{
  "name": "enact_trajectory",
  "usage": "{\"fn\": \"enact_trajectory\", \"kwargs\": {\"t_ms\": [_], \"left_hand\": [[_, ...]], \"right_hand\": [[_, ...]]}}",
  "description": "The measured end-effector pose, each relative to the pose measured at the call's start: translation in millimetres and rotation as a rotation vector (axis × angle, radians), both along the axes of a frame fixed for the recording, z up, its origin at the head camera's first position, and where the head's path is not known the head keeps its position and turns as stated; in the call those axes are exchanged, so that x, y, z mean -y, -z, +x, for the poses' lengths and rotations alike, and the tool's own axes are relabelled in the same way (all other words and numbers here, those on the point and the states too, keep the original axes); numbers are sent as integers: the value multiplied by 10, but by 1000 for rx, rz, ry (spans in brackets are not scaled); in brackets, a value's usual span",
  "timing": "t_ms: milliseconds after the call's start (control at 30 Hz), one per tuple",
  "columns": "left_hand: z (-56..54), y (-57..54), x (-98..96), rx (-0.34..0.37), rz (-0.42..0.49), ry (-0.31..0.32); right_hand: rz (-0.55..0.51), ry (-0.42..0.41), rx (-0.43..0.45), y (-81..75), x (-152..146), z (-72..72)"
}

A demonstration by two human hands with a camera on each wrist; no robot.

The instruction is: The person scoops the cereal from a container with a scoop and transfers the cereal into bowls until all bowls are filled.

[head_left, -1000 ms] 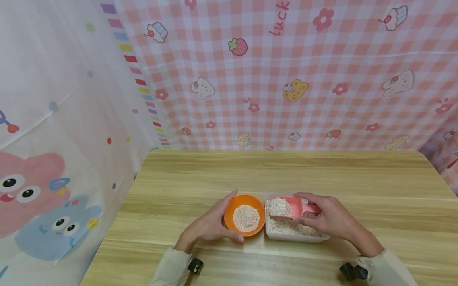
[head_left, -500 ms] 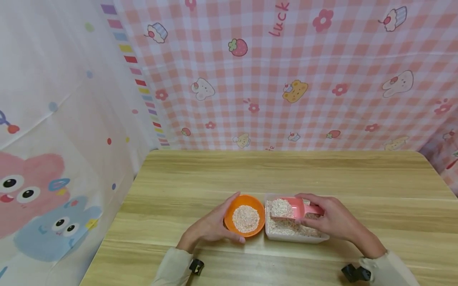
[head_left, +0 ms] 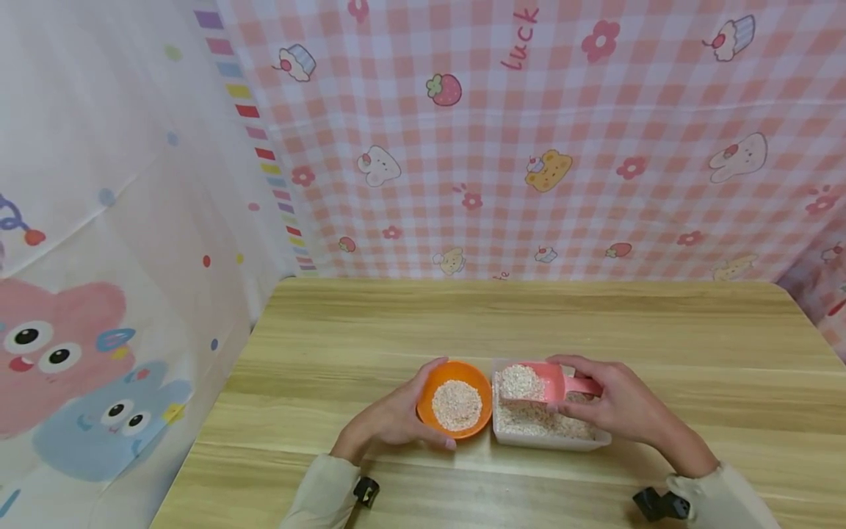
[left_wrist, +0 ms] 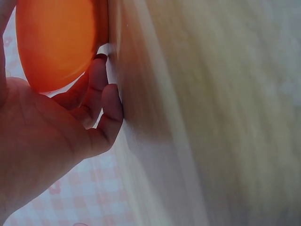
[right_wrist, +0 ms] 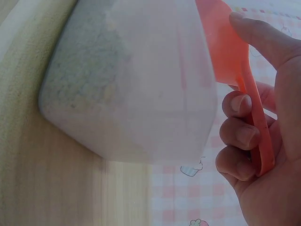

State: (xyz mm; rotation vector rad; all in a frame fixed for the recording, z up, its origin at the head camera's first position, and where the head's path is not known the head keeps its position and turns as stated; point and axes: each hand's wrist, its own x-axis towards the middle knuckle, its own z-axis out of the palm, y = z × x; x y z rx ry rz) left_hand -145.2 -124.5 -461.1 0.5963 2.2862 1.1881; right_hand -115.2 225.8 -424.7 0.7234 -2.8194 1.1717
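My left hand (head_left: pixel 399 417) cups an orange bowl (head_left: pixel 454 370) on the table, thumb on the near side and fingers round the far side. Pale flakes, like oats, (head_left: pixel 457 405) cover the bowl's bottom. In the left wrist view, curled fingers (left_wrist: pixel 111 106) lie against the bowl (left_wrist: pixel 56 42), low by the tabletop. To the right, my right hand (head_left: pixel 621 404) grips the handle of a pink scoop (head_left: pixel 554 382). Its front is heaped with flakes, and it is over a translucent box (head_left: pixel 548 441) of the same flakes. The right wrist view shows fingers wrapped round the scoop's handle (right_wrist: pixel 261 136).
Bowl and box stand side by side on a wood-grain table (head_left: pixel 370 323). A pink checked cloth (head_left: pixel 410 198) hangs behind the table, and a white cartoon-print cloth (head_left: pixel 152 242) at the left. Black devices sit at both wrists.
The head view has shifted slightly. Both hands and the scoop stay nearly in place; the left index finger has drawn a little closer to the bowl's rim.
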Motion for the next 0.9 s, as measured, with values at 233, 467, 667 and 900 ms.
{"fn": "enact_trajectory", "kwargs": {"t_ms": [233,467,667,900], "left_hand": [[-10,17,1,4,4,1],[-22,14,-3,24,-2,2],[-19,11,-4,64,8,-16],[-28,25,5,59,24,-11]], "right_hand": [[3,4,-4,-39,2,4],[4,-8,-3,-87,1,-13],[3,-25,-27,-121,35,-27],[13,-37,-61,-172,109,-53]]}}
